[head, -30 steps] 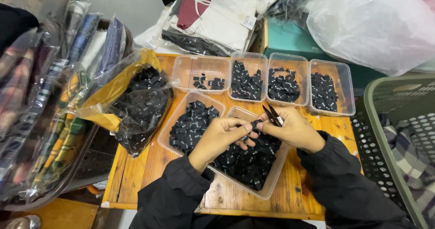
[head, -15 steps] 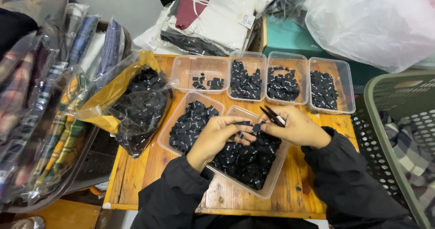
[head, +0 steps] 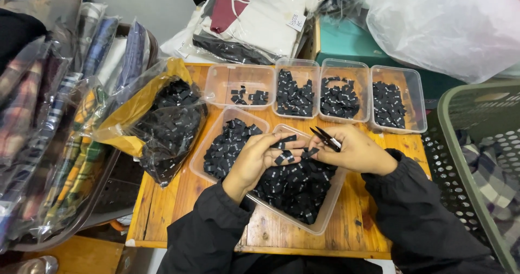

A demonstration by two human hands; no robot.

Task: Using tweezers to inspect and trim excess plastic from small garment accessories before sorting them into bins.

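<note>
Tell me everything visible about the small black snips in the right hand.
The snips are small and black, apparently metal, with two thin pointed blades slightly parted. They lie tilted across the top of the right hand, tips pointing up-left toward the left hand, above the clear tray of black labels. How the fingers grip them is hidden.

The person wears a black long-sleeved jacket of smooth, slightly shiny fabric. Both sleeves are loose and full of soft folds. The sleeve behind the left hand (head: 259, 160) ends at the wrist in a plain cuff. The sleeve behind the right hand (head: 355, 152) ends at the wrist in the same way. Both hands are bare, without gloves. No ring or watch can be seen.
</note>
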